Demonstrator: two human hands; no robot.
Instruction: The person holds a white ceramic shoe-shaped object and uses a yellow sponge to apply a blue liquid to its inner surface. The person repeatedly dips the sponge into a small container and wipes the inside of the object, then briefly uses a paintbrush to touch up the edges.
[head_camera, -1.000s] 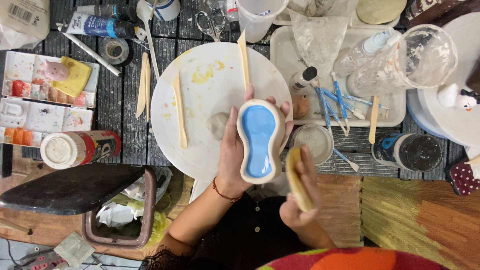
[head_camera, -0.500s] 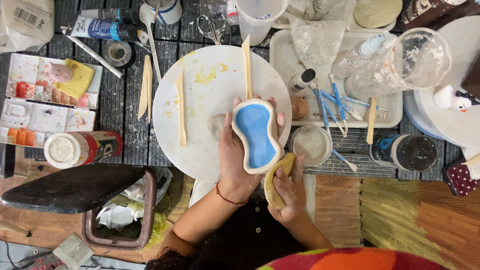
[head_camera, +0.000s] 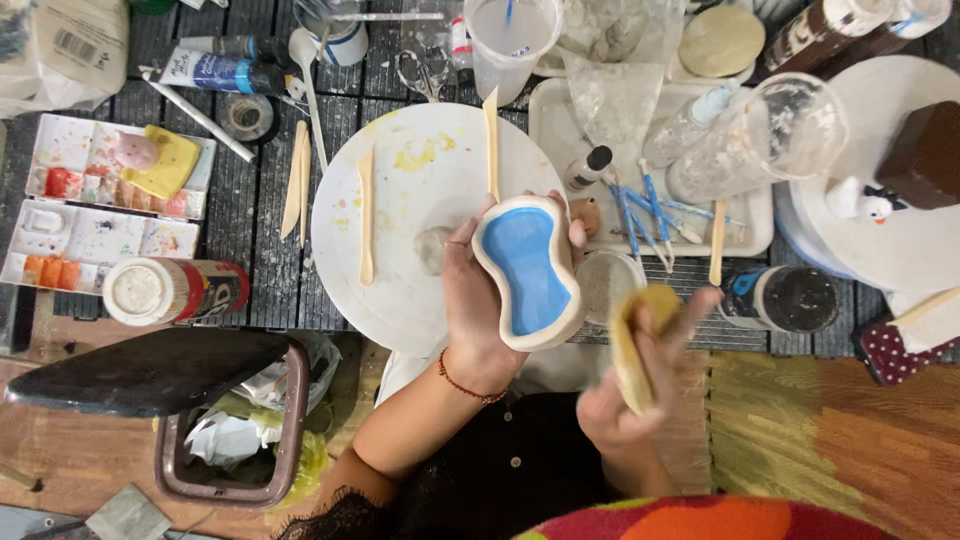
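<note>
1. We count one peanut-shaped white ceramic dish (head_camera: 527, 272) and one yellow sponge (head_camera: 632, 347).
2. The dish holds blue glaze.
3. Our left hand (head_camera: 478, 300) curls closed around the dish, over the round white board (head_camera: 400, 160).
4. Our blurred right hand (head_camera: 630, 390) grips the sponge, at the dish's four o'clock, just apart.

Bare patches show on the round white board (head_camera: 400, 290); wooden modelling sticks (head_camera: 366, 215) lie across it, and the cluttered white tray (head_camera: 545, 120) crowds its right.
</note>
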